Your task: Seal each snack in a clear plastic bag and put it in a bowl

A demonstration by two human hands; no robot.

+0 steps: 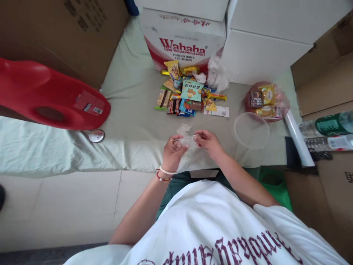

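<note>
Near the front edge of the cloth-covered table, a crumpled clear plastic bag (188,140) stretches between my two hands. My left hand (173,150) pinches its left side, and my right hand (207,142) grips the right side with thumb and fingers. Just beyond the bag lies a pile of packaged snacks (192,90), in yellow, blue, green and brown wrappers. More crumpled clear plastic (217,73) rests at the back of that pile. To the right are a round translucent lid (251,130) and a reddish bowl (249,110) with wrapped snacks in it.
A white-and-red Wahaha carton (183,36) and white boxes (264,51) stand behind the snacks. On the left are a big red plastic container (55,99) and a small round tin (96,135). A white roll (299,140) and bottles (331,124) lie at the right.
</note>
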